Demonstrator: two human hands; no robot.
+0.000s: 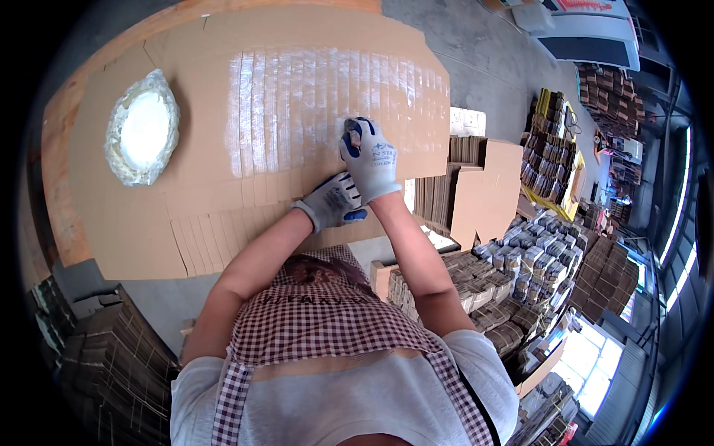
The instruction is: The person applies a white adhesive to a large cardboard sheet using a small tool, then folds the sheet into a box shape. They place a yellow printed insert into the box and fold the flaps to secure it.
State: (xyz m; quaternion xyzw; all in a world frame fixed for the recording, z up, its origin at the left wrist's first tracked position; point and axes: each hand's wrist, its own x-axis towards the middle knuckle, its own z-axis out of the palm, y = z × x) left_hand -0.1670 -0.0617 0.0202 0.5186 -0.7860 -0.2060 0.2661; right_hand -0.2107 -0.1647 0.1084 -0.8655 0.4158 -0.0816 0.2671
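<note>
While right hand (372, 160) curls over cardboard (297, 111), left hand (333, 201) lies beside, half-curled.

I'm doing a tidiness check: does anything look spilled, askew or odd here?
The white coating on the cardboard looks uneven: denser toward the left, but patchy beyond the right hand, where brown shows through. Nothing else clearly stands out.

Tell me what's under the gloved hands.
Brown cardboard shows around the left hand and right hand, with white smears beyond. Directly beneath, the hands cover everything, so it can't be seen.
</note>
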